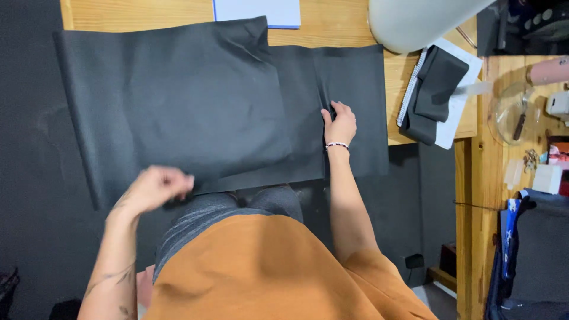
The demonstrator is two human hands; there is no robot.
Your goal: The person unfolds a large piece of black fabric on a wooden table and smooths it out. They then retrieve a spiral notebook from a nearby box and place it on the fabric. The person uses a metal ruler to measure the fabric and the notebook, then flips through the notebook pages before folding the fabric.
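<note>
The single head-worn camera looks steeply down from close above the seated person's orange top point(267, 272) and arms onto the near edge of the wooden table point(332, 24), with a side shelf point(501, 166) at right.

Two black fabric sheets point(178, 101), one folded black strip point(435, 89), one glass bowl point(512, 112).

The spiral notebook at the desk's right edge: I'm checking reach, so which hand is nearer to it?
Right. The right hand rests on the black fabric left of the spiral notebook; the left hand is far left.
</note>
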